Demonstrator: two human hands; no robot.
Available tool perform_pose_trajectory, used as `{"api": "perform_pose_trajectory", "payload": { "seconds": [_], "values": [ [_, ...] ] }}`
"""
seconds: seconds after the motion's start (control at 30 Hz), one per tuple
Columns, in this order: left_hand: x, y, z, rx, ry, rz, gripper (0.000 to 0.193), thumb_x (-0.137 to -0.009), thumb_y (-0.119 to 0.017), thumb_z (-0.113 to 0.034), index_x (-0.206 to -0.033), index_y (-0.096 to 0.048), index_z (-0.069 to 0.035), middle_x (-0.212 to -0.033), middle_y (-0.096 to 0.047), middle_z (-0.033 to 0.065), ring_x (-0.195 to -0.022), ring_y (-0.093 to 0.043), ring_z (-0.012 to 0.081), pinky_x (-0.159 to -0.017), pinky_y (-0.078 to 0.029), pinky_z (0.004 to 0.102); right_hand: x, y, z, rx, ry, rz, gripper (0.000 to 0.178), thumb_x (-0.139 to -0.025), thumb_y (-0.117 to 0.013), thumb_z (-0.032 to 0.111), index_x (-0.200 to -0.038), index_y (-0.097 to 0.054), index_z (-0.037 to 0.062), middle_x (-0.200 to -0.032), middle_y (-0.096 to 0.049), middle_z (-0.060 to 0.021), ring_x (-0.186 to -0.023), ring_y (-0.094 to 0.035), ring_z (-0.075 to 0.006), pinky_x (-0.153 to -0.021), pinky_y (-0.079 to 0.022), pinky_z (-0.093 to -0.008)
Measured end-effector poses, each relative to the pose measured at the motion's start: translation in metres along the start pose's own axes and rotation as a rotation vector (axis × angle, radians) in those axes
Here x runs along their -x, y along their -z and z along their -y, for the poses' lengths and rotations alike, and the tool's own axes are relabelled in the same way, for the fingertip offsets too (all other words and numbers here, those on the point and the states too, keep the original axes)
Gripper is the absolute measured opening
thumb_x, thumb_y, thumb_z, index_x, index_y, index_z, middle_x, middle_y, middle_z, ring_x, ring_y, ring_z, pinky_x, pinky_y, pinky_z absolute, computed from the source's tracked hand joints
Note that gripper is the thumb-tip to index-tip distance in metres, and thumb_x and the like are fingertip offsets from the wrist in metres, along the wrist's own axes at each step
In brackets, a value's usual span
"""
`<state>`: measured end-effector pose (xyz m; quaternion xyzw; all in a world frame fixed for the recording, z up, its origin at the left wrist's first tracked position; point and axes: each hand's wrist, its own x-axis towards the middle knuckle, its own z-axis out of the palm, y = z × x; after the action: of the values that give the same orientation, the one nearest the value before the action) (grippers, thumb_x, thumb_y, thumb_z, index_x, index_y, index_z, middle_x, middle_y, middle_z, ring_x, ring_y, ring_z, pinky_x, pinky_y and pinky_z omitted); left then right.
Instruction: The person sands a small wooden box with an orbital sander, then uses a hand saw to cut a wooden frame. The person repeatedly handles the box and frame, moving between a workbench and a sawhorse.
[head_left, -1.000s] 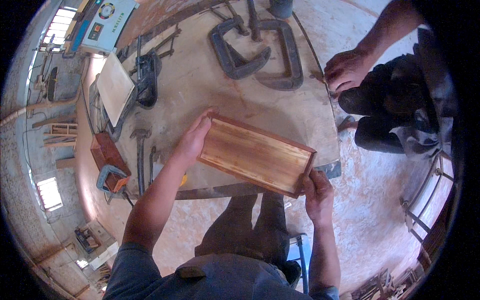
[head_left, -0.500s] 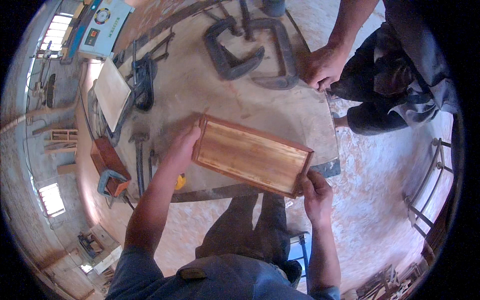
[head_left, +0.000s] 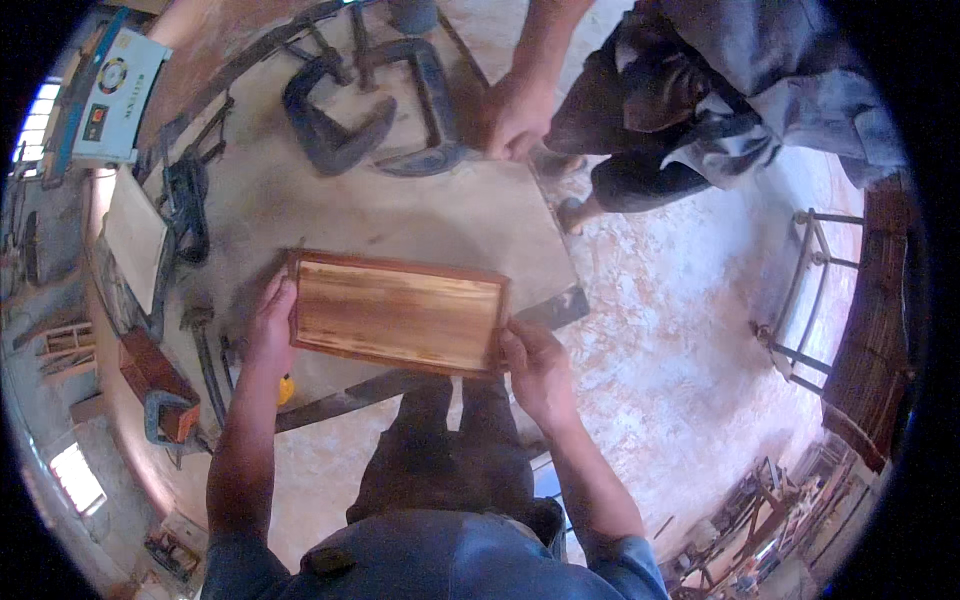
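A rectangular wooden tray (head_left: 400,312) with a dark reddish rim and a paler, streaked base is held between my two hands over the near part of the workbench. My left hand (head_left: 274,308) is closed on its left short end. At the opposite short end, my right hand (head_left: 535,365) grips the lower right corner, thumb on the rim. The tray lies almost level across my view, its inside facing up to me. The fingers beneath it are hidden.
Two large dark C-clamps (head_left: 335,115) lie at the back of the workbench (head_left: 400,220). Another person's hand (head_left: 517,115) rests at its right edge. Along the left are a pale board (head_left: 137,238), a hammer (head_left: 207,350) and a clamped reddish wood block (head_left: 155,378). A metal rack (head_left: 800,300) stands right.
My view has swung right, so the bench sits further left. The tray has turned from sloping down rightward to nearly level, still in both hands.
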<state>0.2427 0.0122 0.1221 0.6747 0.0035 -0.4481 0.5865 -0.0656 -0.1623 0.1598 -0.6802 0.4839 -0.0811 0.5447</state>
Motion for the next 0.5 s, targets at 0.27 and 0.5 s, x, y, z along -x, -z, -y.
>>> {"api": "perform_pose_trajectory", "payload": {
  "seconds": [0.27,0.5],
  "values": [
    [0.004,-0.01,0.0,0.038,-0.006,-0.036,0.053,-0.101,-0.05,-0.029,-0.146,-0.039,-0.003,-0.144,-0.048,0.0095,-0.131,-0.046,0.0209,-0.109,-0.036,0.0374,0.032,0.005,-0.024,-0.412,-0.397,-0.013,0.025,-0.098,-0.055,0.016,-0.106,-0.067,-0.0044,-0.09,-0.066,-0.0079,-0.074,-0.062,-0.013,-0.069,-0.052,-0.0283],
    [-0.005,0.001,0.011,0.036,-0.08,0.036,0.049,-0.102,-0.049,-0.027,-0.144,-0.043,-0.003,-0.139,-0.053,0.0091,-0.129,-0.048,0.0211,-0.108,-0.037,0.037,0.059,-0.021,-0.041,-0.39,-0.104,-0.108,0.015,-0.097,-0.059,0.011,-0.105,-0.067,0.0019,-0.081,-0.061,-0.0004,-0.069,-0.056,-0.0085,-0.062,-0.048,-0.0249]
  ]
}}
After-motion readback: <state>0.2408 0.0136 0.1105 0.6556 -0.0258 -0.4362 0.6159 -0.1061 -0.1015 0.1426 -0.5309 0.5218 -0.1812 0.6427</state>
